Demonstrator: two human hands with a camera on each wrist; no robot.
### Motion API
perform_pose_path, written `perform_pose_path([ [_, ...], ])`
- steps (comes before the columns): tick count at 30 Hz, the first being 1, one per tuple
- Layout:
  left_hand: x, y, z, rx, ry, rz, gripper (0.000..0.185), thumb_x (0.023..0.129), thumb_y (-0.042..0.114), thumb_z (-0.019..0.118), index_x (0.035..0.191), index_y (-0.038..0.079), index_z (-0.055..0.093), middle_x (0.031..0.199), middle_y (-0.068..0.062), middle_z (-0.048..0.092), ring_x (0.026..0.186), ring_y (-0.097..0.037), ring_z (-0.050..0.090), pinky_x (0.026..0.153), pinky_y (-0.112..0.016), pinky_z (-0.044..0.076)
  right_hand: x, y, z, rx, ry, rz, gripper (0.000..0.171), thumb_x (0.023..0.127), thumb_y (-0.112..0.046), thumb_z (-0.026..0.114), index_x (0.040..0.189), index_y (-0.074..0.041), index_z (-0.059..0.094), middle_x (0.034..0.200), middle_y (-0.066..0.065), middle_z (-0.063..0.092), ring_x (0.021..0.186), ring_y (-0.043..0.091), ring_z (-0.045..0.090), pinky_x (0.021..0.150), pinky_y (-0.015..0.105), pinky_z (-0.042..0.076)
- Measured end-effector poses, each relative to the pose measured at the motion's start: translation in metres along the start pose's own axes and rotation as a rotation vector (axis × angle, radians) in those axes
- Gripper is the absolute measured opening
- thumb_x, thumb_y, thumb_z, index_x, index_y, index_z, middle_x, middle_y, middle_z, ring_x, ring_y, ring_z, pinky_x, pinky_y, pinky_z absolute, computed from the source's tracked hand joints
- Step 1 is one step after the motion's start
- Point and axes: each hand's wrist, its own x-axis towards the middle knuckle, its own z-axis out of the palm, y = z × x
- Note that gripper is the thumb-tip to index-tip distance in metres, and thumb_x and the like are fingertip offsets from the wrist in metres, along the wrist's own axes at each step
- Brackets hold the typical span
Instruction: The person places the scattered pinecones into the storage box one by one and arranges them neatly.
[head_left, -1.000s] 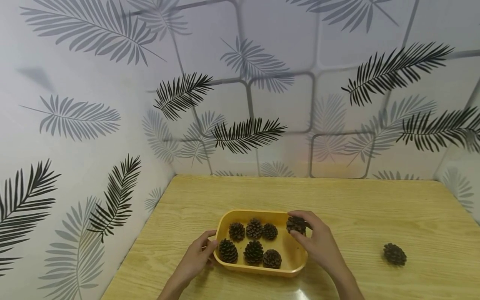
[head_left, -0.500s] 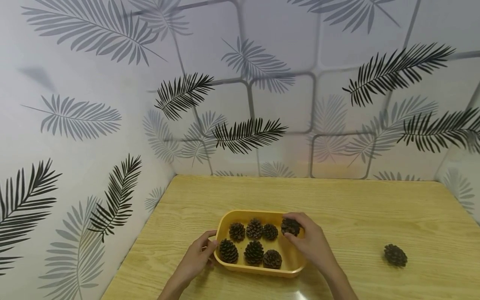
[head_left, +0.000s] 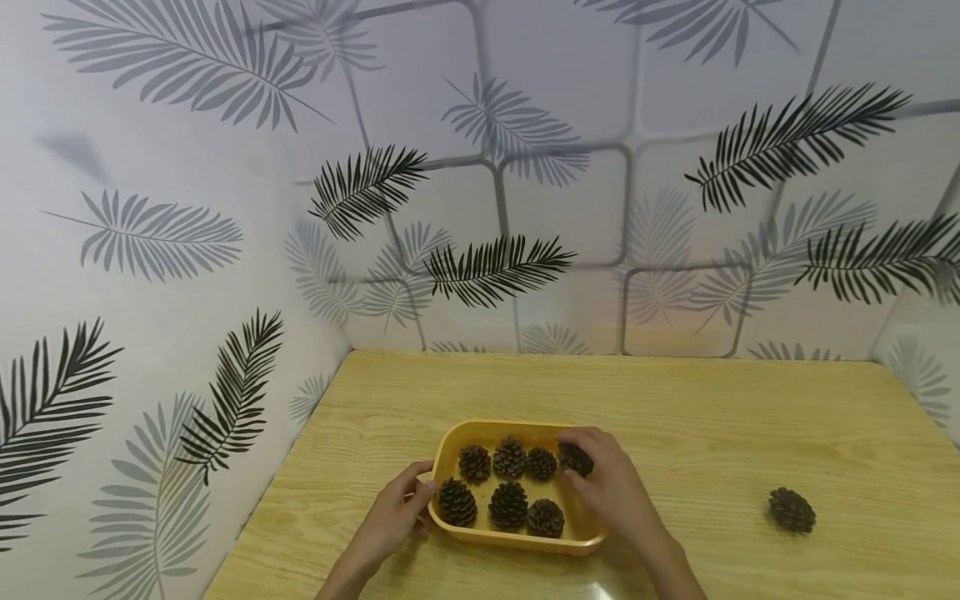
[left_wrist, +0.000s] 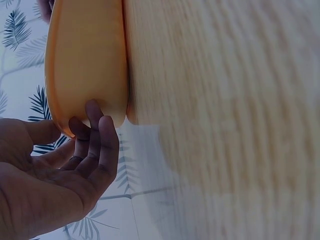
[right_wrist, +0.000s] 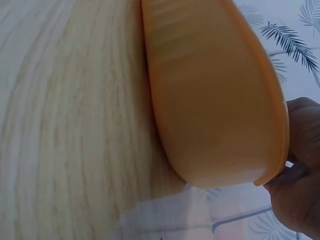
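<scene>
A yellow plastic basin (head_left: 517,543) holds several brown pine cones, one of them an upright pine cone (head_left: 507,504) near the middle. My left hand (head_left: 395,510) grips the basin's left end, and in the left wrist view the left hand (left_wrist: 65,170) has its thumb at the rim and fingertips against the outer wall. Inside the far right corner, my right hand (head_left: 611,483) holds a pine cone (head_left: 574,457) between thumb and fingers, beside a smaller pine cone (head_left: 541,462). From the right wrist, the basin wall (right_wrist: 215,110) hides that cone and most fingertips of the right hand (right_wrist: 302,170).
One more pine cone (head_left: 791,509) lies on the wood-grain table (head_left: 712,417), to the right of the basin. Behind the table and along its left side stand walls (head_left: 562,208) with a leaf pattern.
My right hand has carried its pine cone leftward and slightly down, in beside the back row of cones. The left hand stays in place on the basin.
</scene>
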Motion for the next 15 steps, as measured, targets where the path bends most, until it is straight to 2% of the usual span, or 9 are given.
perform_pose_path([
  [15, -0.0001, 0.0012, -0.0002, 0.000, -0.006, -0.003, 0.046, 0.112, 0.024, 0.052, 0.151, 0.001, 0.048, 0.094, -0.010, 0.058, 0.075, -0.025, 0.064, 0.065, -0.040, 0.062, -0.0007, -0.0030, 0.0030, -0.108, -0.008, -0.029, 0.055, 0.074, 0.014, 0.086, 0.123, -0.006, 0.070, 0.122, 0.010, 0.068, 0.116, 0.029, 0.061, 0.096, 0.047, 0.057],
])
